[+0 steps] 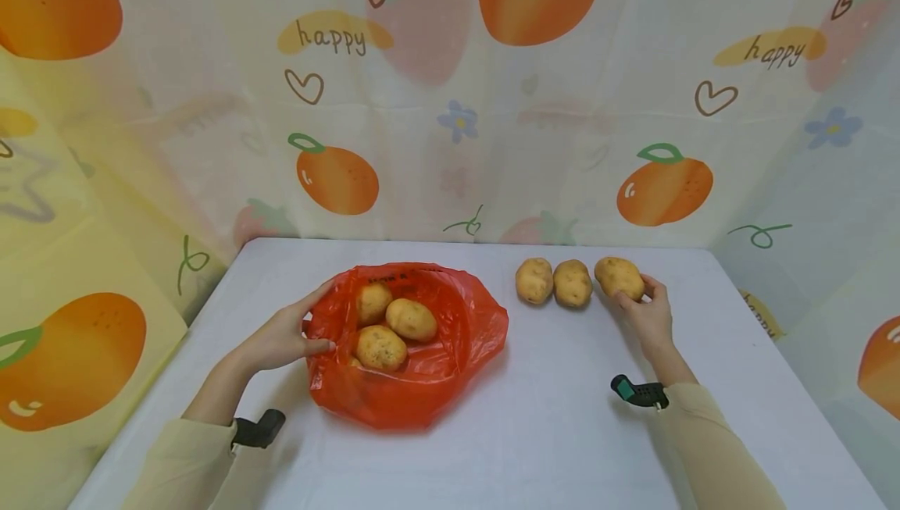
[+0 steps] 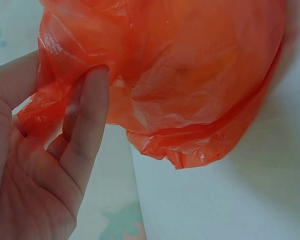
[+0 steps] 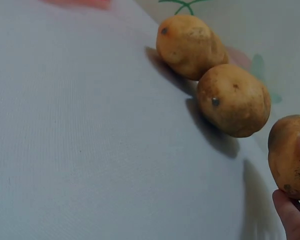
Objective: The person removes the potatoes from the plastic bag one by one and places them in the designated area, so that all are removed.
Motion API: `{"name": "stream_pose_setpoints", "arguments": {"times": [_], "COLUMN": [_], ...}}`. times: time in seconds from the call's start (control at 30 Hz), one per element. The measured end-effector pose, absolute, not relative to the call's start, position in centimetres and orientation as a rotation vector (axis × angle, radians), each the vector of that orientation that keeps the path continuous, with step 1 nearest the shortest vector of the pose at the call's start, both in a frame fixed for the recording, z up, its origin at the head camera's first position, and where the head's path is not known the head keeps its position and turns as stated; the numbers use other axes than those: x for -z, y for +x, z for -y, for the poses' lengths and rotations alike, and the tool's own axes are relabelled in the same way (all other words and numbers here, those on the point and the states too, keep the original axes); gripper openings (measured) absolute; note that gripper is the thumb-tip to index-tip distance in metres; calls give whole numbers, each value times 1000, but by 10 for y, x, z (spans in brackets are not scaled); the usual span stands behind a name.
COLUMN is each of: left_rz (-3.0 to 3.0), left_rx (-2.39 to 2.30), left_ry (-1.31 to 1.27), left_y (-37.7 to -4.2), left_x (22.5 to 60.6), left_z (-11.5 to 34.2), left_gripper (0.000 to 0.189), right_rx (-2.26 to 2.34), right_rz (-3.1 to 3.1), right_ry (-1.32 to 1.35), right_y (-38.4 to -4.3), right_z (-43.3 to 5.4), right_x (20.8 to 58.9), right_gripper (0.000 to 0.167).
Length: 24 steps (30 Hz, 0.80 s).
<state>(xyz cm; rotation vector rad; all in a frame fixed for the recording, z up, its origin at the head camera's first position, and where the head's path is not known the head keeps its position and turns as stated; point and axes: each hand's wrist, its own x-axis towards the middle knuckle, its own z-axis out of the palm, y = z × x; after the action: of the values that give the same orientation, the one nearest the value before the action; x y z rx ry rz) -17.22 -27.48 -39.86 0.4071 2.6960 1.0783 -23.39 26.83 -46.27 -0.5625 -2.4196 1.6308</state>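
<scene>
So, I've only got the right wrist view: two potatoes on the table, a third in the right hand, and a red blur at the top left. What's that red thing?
Observer: It's a red plastic bag, sitting on the table with its mouth open.

Operator: Anything in it?

Observer: Yes, three potatoes show plainly inside; a sliver at the lower left may be another, but I can't tell.

Operator: Is anyone holding it?

Observer: Yes, the left hand grips the bag's side, the left one as the head view shows it.
</scene>
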Motion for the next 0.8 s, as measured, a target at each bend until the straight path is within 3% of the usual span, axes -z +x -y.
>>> {"name": "stream_pose_setpoints", "arguments": {"times": [0.8], "left_rz": [-2696], "left_rx": [-1100], "left_ry": [427], "left_y": [-172], "left_x": [401], "left_z": [277], "left_gripper": [92], "right_rx": [-1582], "right_rz": [2534], "right_ry": [-585], "right_y": [-241], "right_z": [-266], "right_x": [474], "right_gripper": [72]}}
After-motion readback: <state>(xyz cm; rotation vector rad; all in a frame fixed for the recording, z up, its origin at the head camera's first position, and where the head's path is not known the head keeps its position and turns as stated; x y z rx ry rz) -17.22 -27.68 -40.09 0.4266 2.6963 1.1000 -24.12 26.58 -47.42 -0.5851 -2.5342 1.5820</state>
